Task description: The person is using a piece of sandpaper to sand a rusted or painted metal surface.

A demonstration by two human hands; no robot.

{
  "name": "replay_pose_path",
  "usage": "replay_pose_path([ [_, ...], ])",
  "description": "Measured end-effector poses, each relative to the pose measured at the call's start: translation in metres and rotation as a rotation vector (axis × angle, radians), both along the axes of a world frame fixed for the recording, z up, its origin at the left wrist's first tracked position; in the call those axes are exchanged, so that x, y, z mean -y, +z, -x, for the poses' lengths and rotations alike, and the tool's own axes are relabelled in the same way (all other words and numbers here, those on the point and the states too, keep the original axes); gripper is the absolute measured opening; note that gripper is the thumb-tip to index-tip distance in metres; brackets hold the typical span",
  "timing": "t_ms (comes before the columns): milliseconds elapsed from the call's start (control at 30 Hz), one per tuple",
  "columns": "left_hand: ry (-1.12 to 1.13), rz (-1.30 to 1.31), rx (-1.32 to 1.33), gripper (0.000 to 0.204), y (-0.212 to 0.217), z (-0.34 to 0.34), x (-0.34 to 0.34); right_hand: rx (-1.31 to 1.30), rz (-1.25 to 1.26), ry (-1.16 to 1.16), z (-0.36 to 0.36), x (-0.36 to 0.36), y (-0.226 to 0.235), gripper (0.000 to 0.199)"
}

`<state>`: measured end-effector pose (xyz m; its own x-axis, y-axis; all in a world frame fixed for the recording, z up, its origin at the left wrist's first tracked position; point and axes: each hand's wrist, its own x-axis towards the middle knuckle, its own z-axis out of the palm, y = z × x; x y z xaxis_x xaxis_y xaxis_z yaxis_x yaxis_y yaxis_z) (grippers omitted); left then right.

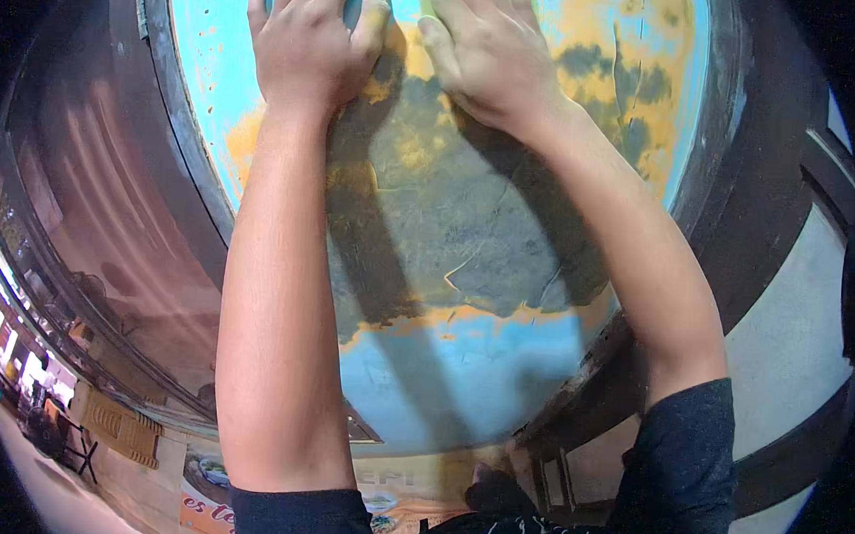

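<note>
A painted panel (449,211) spreads in front of me, turquoise at its sides and lower end, with patchy orange-yellow and dark grey areas between. My left hand (318,38) lies against its upper part, fingers stretched upward and thumb apart. Beside it, my right hand (494,65) reaches over the yellow and grey patches, its fingers extended and slightly blurred. The upper picture edge cuts off the fingertips of both hands, so anything under them is hidden. Both forearms cast long shadows down the panel.
A dark frame (181,113) with a hinge (141,11) borders the panel on the left; more dark framing (730,118) runs along the right. Glossy brown panelling (116,187) is further left. Low down are a printed banner (209,515) and a woven yellowish seat (120,427).
</note>
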<state>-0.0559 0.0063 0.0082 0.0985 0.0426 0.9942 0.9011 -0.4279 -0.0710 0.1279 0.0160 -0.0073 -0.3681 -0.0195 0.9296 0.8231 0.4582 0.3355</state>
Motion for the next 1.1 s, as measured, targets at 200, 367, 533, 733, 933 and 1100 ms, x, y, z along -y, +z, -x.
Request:
replay_pose_path([
  [200,-0.021,-0.019,0.0,0.055,0.002,0.001,0.003,-0.05,0.053,-0.128,0.0,0.009,0.064,0.069],
  [367,0.03,-0.005,0.006,0.057,-0.002,-0.002,0.005,-0.095,-0.055,-0.099,-0.036,0.012,0.031,0.069],
  [533,-0.01,0.012,0.02,0.057,0.001,-0.004,0.013,0.098,-0.11,-0.131,-0.026,0.012,-0.01,0.064],
  [733,-0.017,0.007,0.015,0.057,-0.002,-0.001,0.006,0.077,0.161,0.013,-0.018,0.026,0.045,0.068],
  [933,0.0,-0.012,0.018,0.057,0.0,-0.004,0.006,-0.172,0.075,-0.119,-0.062,0.022,0.04,0.068],
  [1100,-0.014,-0.028,0.03,0.057,0.001,0.004,0.006,-0.034,0.088,-0.028,-0.028,0.021,0.008,0.063],
])
